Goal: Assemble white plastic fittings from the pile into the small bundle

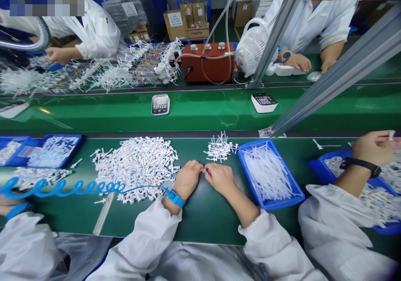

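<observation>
My left hand (188, 180) and my right hand (221, 176) meet over the green bench, fingers pinched together. Between their fingertips is a tiny part, mostly hidden, with a dark and a whitish spot showing. A blue wrist strap (176, 198) with a coiled cord circles my left wrist. Left of my left hand spreads a large heap of small white plastic pieces with short tubes (138, 164). Just beyond my fingers lies a smaller pile of similar pieces (220, 147). A blue tray (296, 201) of loose translucent tubes stands to the right of my right hand.
Blue trays (79, 141) of white parts sit at far left. A co-worker's hand (372, 149) works over more trays at right. Blood pressure monitors (161, 104) lie on the green conveyor (206, 109) ahead. A metal post (332, 76) slants across the right side. People work opposite.
</observation>
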{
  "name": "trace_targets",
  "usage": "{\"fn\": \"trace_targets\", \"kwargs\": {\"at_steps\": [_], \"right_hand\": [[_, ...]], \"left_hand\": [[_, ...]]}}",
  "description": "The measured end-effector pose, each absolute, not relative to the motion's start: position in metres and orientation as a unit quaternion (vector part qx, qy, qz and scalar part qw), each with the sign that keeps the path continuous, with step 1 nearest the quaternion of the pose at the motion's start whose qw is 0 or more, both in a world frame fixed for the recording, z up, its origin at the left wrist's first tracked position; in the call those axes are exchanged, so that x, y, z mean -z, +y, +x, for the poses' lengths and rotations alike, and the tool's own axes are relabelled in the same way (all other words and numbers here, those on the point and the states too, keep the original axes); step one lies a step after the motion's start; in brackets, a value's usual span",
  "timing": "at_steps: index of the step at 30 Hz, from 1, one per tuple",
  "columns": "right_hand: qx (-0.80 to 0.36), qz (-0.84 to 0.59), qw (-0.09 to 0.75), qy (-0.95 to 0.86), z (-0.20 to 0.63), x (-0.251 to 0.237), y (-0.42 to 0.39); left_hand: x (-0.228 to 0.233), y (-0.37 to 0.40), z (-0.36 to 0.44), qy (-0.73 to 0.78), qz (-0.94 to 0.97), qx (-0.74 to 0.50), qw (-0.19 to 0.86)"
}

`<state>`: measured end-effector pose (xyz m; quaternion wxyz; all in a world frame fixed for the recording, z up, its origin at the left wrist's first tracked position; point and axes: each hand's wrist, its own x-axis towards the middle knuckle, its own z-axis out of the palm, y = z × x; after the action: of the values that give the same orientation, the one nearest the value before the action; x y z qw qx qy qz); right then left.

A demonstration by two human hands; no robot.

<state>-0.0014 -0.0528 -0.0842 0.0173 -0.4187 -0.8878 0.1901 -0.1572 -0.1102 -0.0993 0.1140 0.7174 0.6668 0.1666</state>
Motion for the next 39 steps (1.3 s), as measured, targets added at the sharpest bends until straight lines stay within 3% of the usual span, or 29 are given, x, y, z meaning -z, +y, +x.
{"fn": "trace_targets", "kwargs": {"at_steps": [9, 24, 36, 39], "right_hand": [[-0.203, -0.422, 0.029, -0.883, -0.001, 0.083, -0.052], [-0.205, -0.420, 0.019, -0.884, -0.002, 0.083, -0.050], [-0.195, -0.423, 0.023, -0.885, -0.004, 0.084, -0.050], [-0.212, -0.430, 0.049, -0.876, -0.002, 0.086, -0.050]], "left_hand": [[0.079, -0.110, -0.163, 0.680, 0.716, -0.133, 0.080], [0.082, -0.104, -0.168, 0.676, 0.706, -0.153, 0.144], [0.086, -0.107, -0.157, 0.684, 0.707, -0.133, 0.121], [0.084, -0.112, -0.154, 0.698, 0.689, -0.181, 0.078]]}}
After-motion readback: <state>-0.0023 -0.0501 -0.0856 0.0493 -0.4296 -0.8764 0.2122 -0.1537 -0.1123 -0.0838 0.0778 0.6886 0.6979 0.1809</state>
